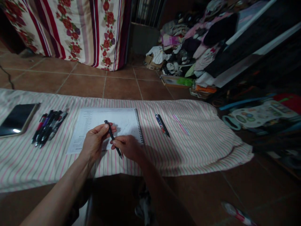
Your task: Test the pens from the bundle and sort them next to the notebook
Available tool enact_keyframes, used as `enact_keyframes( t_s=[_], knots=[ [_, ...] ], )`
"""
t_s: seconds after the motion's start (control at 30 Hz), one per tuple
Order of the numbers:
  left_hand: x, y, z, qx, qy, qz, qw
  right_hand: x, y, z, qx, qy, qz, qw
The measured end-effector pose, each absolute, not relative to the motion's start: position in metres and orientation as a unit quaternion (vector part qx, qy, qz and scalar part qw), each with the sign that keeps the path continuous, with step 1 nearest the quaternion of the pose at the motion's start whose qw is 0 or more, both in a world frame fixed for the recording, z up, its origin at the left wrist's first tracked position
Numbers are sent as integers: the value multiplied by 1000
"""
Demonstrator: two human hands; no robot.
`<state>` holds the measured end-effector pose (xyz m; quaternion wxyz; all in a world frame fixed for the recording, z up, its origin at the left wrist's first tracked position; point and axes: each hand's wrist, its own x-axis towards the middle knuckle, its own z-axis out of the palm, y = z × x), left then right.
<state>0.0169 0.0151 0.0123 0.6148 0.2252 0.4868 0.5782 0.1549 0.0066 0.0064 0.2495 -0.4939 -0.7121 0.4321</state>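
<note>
A black pen (111,133) is held in both hands over the notebook, tilted with its tip toward the lower right. My left hand (94,138) pinches its upper end between thumb and fingers. Lower down the barrel, my right hand (127,146) has its fingers closed on the same pen. Beneath them lies an open spiral notebook (127,114) with faint pen marks, and a printed sheet (81,125) at its left. To the right rest two pens (162,125) side by side, then a pink and pale blue pen (181,125).
Several pens (49,127) lie bunched on the left, beside a dark tablet (17,119). Everything rests on a striped cloth (199,141) over a long table. Beyond are a tiled floor (122,83), a floral curtain (82,31) and heaped clothes (188,40).
</note>
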Motion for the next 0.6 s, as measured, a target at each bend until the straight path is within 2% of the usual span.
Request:
enact_keyframes(
  t_s=[0.33, 0.6],
  knots=[
    [17, 15, 13, 228, 469, 586, 620, 155, 6, 8, -470, -705, 451, 282],
    [30, 6, 13, 300, 464, 502, 666, 162, 8, 2, -465, -687, 459, 318]
  ],
)
